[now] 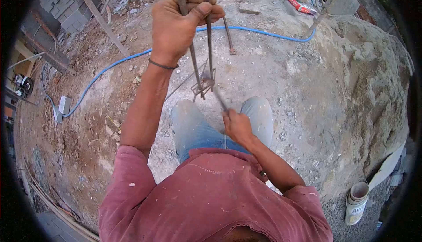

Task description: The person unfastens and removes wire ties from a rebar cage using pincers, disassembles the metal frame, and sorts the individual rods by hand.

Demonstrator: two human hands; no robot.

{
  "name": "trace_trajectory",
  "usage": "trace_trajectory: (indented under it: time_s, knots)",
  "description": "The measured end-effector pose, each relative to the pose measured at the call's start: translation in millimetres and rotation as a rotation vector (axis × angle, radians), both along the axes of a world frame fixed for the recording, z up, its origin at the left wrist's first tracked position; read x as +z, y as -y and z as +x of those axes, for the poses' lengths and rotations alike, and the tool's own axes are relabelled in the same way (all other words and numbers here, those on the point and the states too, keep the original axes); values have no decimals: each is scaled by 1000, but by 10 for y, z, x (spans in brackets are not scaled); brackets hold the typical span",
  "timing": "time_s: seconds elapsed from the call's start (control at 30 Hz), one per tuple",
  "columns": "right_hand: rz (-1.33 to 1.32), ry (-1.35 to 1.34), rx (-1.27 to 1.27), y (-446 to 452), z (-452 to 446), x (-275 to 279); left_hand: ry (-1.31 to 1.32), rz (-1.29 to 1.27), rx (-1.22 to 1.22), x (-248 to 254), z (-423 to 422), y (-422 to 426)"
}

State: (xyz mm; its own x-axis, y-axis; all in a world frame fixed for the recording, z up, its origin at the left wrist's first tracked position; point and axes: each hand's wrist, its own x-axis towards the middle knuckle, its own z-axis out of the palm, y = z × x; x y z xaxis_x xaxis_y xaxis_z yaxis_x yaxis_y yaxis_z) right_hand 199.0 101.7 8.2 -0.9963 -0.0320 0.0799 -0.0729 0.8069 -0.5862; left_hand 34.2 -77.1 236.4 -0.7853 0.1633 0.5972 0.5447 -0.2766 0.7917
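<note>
Fingers (217, 12) of left hand (180, 20) are clamping two rods (209, 46), right hand (238, 128) is gripping blurred tool (221, 100), hose (277, 35) is lying beyond.

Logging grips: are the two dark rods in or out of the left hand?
In: the rods pass through the left hand, thumb and fingers bent around them.

A blue hose (105, 70) curved over the dirt ground (299, 128) across the upper half of the frame. A sand heap (380, 79) filled the right side, a pale bucket (355, 209) stood at lower right, grey blocks (72, 22) were piled at upper left, and a red sack (299, 5) lay at upper right.
</note>
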Motion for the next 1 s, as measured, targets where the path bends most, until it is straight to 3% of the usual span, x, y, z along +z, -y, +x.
trace_trajectory:
  time_s: [0.03, 0.1, 0.23, 0.3, 0.37, 0.47, 0.5, 0.57, 0.6, 0.63, 0.73, 0.8, 0.9, 0.97, 1.0]
  knots:
    - [8, -10, 2, -31, -15, -133, -23, -158, 89, 28, 54, -16]
    - [77, 273, -51, -136, -51, -208, -22, -141, 97, -159, 15, -124]
    - [-40, 92, -116, -185, 78, 492, 30, -81, 154, -339, -164, -149]
    - [-141, -219, -155, -239, 230, 755, 58, -25, 123, -354, -276, -155]
    - [-457, -349, -179, -244, 349, 1136, 46, -46, 111, -316, -278, -181]
    - [-731, -1053, 170, -212, 122, 1312, 28, -67, 82, -266, -270, -236]
    - [-753, -1174, 171, -183, -28, 1158, 2, -54, 52, -237, -267, -246]
    - [-75, -772, 191, -434, -97, 584, 4, -109, 25, -61, -218, -235]
    - [-12, -295, 29, -437, -195, -118, 0, -107, 24, 10, -172, -229]
    - [222, 109, -77, -302, -287, -81, -29, -156, 15, 70, -131, -225]
    - [265, 196, -55, -363, -306, -275, -73, -205, -64, -26, -201, -208]
    - [251, 220, -79, -310, -192, -6, -48, -227, 41, -89, -236, -162]
    - [166, 7, -81, -312, -48, 542, -39, -185, 51, -106, -396, -35]
    - [-192, -474, -132, -339, 106, 803, 5, -120, 29, -151, -452, -3]
    - [-233, -634, 34, -379, 125, 1048, 18, -121, 28, -147, -426, -14]
